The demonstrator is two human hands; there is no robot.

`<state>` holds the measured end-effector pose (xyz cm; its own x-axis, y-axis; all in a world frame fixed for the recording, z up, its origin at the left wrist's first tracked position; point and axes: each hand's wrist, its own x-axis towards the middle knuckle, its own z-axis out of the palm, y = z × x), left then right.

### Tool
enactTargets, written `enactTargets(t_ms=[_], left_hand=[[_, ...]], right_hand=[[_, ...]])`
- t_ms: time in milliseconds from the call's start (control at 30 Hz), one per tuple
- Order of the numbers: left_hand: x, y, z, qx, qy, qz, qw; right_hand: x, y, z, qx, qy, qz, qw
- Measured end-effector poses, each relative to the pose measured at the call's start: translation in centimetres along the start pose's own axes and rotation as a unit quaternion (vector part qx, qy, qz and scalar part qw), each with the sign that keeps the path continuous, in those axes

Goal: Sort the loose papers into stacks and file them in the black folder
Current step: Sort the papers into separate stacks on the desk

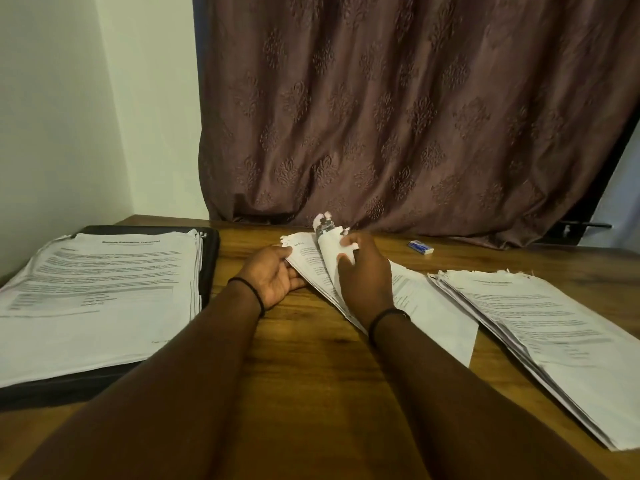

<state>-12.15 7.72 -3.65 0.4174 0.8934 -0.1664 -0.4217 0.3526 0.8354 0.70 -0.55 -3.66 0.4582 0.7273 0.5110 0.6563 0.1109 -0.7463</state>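
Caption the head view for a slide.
The left hand and right hand grip a paper bundle between the stack on the black folder and the right stack.

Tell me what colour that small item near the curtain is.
The small item is blue and white; the head view shows it.

Dim, warm indoor light, brightest on the wall [62,98] at upper left and falling off across the curtain [415,116] to a dark right edge. The forearms [194,375] near the bottom go almost black with little detail, and shadows on the table [311,375] are soft. Wide-angle bend stretches the edges; print on the left paper stack [104,289] is soft, mostly unreadable.
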Motion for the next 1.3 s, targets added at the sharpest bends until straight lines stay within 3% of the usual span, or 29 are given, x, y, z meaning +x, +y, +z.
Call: enactTargets(t_ms=[167,367,700,900,1100,1300], left_hand=[[0.1,0.1,-0.1,0.006,-0.009,0.003,1.000],[-0.1,-0.1,0.1,0.023,-0.003,0.020,1.000],[-0.1,-0.3,0.5,0.046,0.019,0.028,0.998],[-0.5,-0.2,0.7,0.056,0.017,0.026,0.998],[-0.5,-0.2,0.7,0.074,0.021,0.037,0.996],[-0.4,-0.2,0.5,0.087,0.036,0.028,0.995]], right_hand=[[0.1,0.3,0.2,-0.043,-0.008,-0.092,0.995],[-0.1,0.2,0.7,-0.100,-0.076,-0.097,0.987],[-0.3,-0.5,0.7,-0.222,-0.081,-0.123,0.964],[0.0,-0.8,0.2,-0.153,-0.063,-0.047,0.985],[0.6,0.1,0.1,-0.031,0.020,0.036,0.999],[0.8,0.7,-0.2,-0.002,0.037,0.043,0.998]])
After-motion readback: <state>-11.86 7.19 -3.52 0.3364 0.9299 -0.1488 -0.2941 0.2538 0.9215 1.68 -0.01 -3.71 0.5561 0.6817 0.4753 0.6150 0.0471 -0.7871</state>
